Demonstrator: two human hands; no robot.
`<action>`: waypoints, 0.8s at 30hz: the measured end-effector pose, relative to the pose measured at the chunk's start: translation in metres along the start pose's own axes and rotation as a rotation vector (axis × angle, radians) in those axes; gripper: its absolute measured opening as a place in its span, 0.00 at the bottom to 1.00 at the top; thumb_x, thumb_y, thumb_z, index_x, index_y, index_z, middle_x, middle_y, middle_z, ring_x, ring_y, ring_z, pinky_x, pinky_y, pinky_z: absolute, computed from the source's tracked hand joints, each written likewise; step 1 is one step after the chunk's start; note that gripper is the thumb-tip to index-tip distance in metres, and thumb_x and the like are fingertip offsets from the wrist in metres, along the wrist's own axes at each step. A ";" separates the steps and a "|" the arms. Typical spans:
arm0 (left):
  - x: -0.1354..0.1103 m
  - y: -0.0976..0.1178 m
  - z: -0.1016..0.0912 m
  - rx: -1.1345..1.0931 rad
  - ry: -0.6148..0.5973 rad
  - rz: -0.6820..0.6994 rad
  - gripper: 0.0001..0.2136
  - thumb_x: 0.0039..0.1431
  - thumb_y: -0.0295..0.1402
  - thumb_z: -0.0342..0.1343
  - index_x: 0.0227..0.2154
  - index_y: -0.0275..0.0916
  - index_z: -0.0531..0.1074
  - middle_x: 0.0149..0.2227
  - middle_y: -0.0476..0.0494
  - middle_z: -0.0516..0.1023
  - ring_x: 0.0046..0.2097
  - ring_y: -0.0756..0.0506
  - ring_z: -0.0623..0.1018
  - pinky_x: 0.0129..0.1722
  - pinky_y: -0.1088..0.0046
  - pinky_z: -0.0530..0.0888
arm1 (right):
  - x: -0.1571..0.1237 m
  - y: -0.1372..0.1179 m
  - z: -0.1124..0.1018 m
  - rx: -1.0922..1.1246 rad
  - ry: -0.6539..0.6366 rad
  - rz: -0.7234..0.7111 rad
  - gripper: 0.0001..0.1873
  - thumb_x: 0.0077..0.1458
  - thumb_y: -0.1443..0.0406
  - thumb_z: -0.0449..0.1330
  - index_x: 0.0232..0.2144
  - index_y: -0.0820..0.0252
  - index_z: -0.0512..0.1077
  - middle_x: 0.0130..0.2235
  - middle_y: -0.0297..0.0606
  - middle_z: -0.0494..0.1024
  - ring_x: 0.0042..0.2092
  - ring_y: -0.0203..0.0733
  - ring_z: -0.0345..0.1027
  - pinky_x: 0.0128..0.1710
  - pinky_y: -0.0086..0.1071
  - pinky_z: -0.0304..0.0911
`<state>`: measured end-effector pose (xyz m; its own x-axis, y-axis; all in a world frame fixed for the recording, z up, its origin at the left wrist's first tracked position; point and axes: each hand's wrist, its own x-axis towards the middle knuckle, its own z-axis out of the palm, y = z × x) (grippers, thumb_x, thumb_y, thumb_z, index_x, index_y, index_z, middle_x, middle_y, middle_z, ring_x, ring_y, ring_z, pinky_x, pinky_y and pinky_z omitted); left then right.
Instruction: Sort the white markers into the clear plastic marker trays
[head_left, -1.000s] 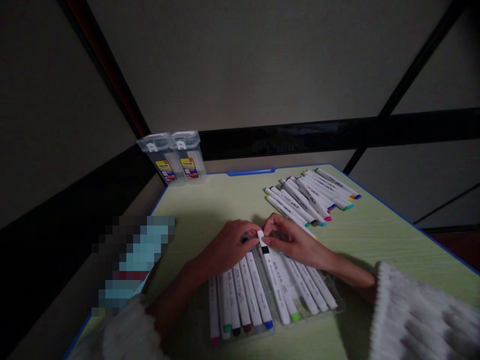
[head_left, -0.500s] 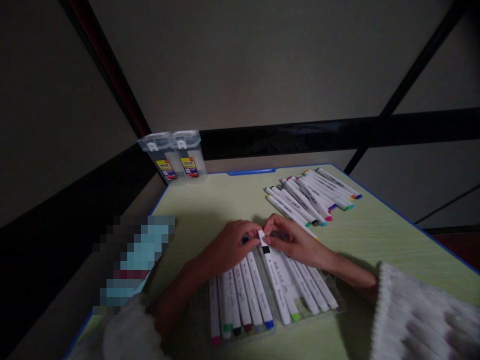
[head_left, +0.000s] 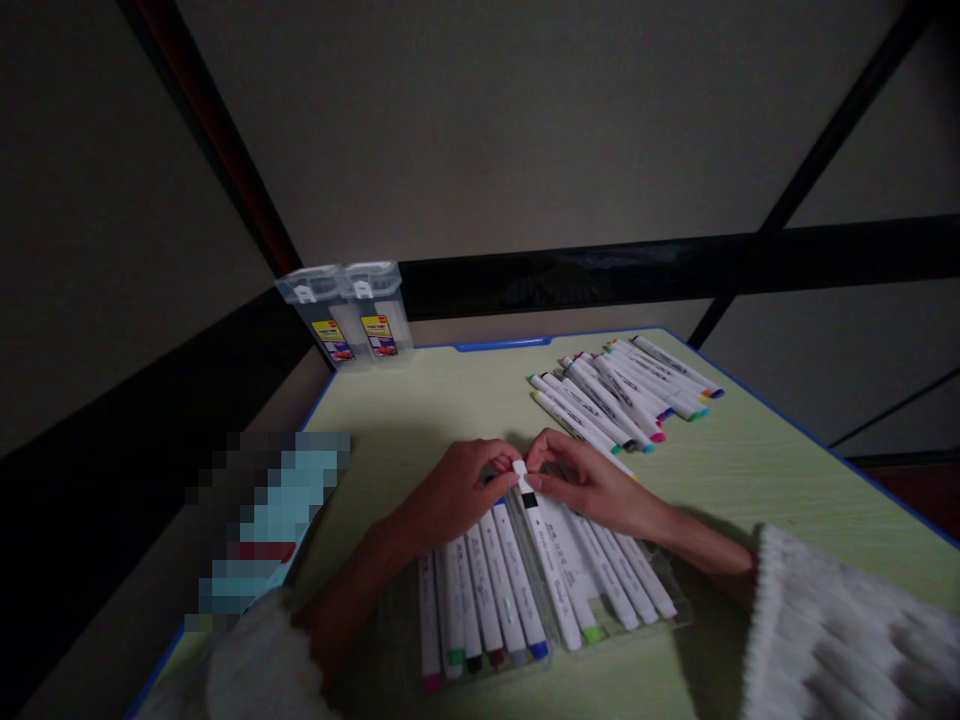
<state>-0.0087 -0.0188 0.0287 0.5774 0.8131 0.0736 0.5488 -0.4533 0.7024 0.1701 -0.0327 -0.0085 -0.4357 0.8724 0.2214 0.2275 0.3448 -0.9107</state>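
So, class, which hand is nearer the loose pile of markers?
Right. The right hand, pinching a marker, lies just short of the loose pile of markers; the left hand is further left of it.

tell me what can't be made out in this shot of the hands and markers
Head view: far ends of the tray markers, hidden under the left hand and right hand.
Head view: grip on the angled marker, its tip buried among fingertips.
Head view: labels on the two clear boxes, too small and dim.
Head view: whatever sits at far left, covered by a pixelated patch.
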 end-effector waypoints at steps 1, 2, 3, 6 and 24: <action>0.000 0.000 0.000 -0.003 0.003 -0.002 0.08 0.51 0.29 0.51 0.34 0.35 0.71 0.32 0.45 0.75 0.37 0.49 0.73 0.36 0.74 0.69 | 0.000 0.000 0.000 0.004 -0.001 0.000 0.08 0.54 0.61 0.55 0.30 0.59 0.61 0.29 0.33 0.68 0.32 0.37 0.62 0.31 0.30 0.57; 0.000 0.000 0.000 -0.007 0.004 -0.004 0.07 0.51 0.29 0.51 0.34 0.35 0.71 0.32 0.45 0.75 0.37 0.48 0.73 0.36 0.74 0.69 | 0.000 0.000 0.000 0.011 -0.001 -0.002 0.08 0.54 0.61 0.55 0.30 0.59 0.61 0.30 0.33 0.68 0.33 0.37 0.62 0.31 0.31 0.57; 0.000 -0.001 0.000 -0.013 0.005 -0.003 0.07 0.51 0.29 0.51 0.33 0.35 0.71 0.32 0.46 0.75 0.37 0.48 0.74 0.36 0.74 0.68 | 0.000 0.000 0.000 0.016 -0.003 -0.002 0.07 0.54 0.61 0.55 0.30 0.59 0.61 0.30 0.33 0.68 0.33 0.37 0.62 0.32 0.31 0.57; 0.000 -0.002 0.000 -0.031 0.022 0.014 0.07 0.52 0.29 0.51 0.32 0.35 0.71 0.32 0.46 0.76 0.36 0.49 0.74 0.35 0.75 0.68 | 0.001 -0.001 0.000 0.035 -0.006 -0.011 0.07 0.54 0.62 0.55 0.30 0.60 0.61 0.30 0.34 0.67 0.33 0.36 0.62 0.32 0.31 0.57; 0.002 -0.006 0.003 0.005 0.117 0.164 0.06 0.49 0.26 0.53 0.30 0.34 0.73 0.27 0.47 0.74 0.32 0.50 0.73 0.35 0.75 0.67 | -0.001 -0.003 0.002 0.190 -0.004 0.005 0.10 0.50 0.66 0.58 0.33 0.60 0.60 0.30 0.33 0.69 0.32 0.33 0.63 0.30 0.29 0.57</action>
<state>-0.0088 -0.0155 0.0227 0.5852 0.7650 0.2689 0.4566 -0.5849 0.6704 0.1682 -0.0350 -0.0070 -0.4382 0.8726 0.2159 0.0608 0.2684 -0.9614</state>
